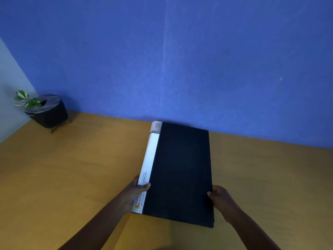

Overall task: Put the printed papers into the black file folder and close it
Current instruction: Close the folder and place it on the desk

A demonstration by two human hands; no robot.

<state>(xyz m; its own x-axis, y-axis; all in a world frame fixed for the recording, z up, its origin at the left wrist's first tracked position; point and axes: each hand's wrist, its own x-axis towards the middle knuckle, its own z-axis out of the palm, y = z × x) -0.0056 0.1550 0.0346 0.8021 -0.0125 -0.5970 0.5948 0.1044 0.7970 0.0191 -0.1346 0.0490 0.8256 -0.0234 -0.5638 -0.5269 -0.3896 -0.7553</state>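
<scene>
A black file folder [182,170] with a white printed spine lies closed on the wooden table, its far end close to the blue wall. My left hand [134,192] grips the spine side near the front, thumb resting on top of the white strip. On the opposite long edge, my right hand [219,197] holds the folder with fingers curled around it. No printed papers show anywhere; any inside the folder are hidden by its cover.
The wooden table [72,168] stretches left and right of the folder. A dark round pot with a small green plant [47,110] stands at the back left corner. A blue wall [180,60] runs along the table's far edge.
</scene>
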